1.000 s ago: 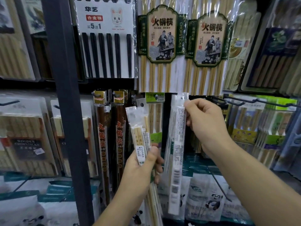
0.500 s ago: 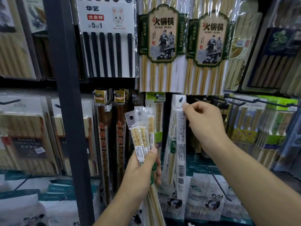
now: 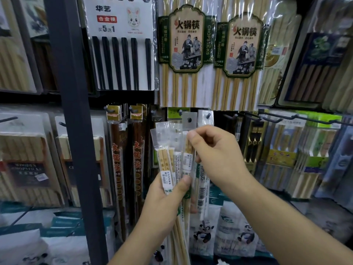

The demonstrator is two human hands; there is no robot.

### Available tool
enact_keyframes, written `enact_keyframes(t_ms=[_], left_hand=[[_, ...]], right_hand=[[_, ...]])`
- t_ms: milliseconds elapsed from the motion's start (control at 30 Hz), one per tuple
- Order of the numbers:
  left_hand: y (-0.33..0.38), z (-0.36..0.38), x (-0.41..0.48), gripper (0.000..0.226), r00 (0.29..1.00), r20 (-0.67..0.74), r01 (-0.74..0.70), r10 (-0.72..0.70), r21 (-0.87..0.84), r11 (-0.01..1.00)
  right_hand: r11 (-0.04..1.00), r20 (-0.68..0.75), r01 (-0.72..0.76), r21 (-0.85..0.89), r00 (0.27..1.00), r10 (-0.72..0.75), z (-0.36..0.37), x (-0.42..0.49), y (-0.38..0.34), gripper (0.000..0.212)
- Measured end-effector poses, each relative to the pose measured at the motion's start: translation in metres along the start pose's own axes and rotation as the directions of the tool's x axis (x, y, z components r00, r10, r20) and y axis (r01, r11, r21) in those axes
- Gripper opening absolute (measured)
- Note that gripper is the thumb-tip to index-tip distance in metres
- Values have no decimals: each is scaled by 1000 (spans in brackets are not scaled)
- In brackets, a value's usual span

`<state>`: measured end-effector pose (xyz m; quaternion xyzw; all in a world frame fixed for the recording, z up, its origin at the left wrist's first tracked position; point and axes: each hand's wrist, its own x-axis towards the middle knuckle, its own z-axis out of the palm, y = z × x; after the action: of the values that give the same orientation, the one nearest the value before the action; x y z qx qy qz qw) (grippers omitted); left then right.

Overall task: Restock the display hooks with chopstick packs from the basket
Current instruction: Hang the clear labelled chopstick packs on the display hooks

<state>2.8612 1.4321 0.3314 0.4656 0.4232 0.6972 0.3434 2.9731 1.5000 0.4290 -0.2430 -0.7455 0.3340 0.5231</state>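
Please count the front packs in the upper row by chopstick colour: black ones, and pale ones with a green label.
Black chopstick pack: 1
Pale packs with green label: 2
Total: 3

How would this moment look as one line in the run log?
left hand: holds chopstick packs | right hand: pinching one pack from the bunch | hung pack: on hook

Bare hooks (image 3: 271, 117) at right stand open; a dark post (image 3: 76, 131) blocks the left.
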Motion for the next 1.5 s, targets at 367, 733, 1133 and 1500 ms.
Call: enact_keyframes(t_ms=[367,733,1133,1500], left_hand=[[2,-13,2,45,999,-54,-9,9,3,1000],[6,-8,-2,80,997,47,71,-62,-206,976],[6,-7,-1,32,1000,-7,25,-26,-121,992],[6,-2,-4,53,999,-27,25,-29,-157,987]], right_hand=[[985,-175,-168,41,969,173,-26,28,10,39],[983,-196,-153,-98,972,132,-27,31,13,48],[984,-50,33,-173,998,-42,-7,-7,7,21],[940,25,-188,284,982,188,5,-10,-5,14]])
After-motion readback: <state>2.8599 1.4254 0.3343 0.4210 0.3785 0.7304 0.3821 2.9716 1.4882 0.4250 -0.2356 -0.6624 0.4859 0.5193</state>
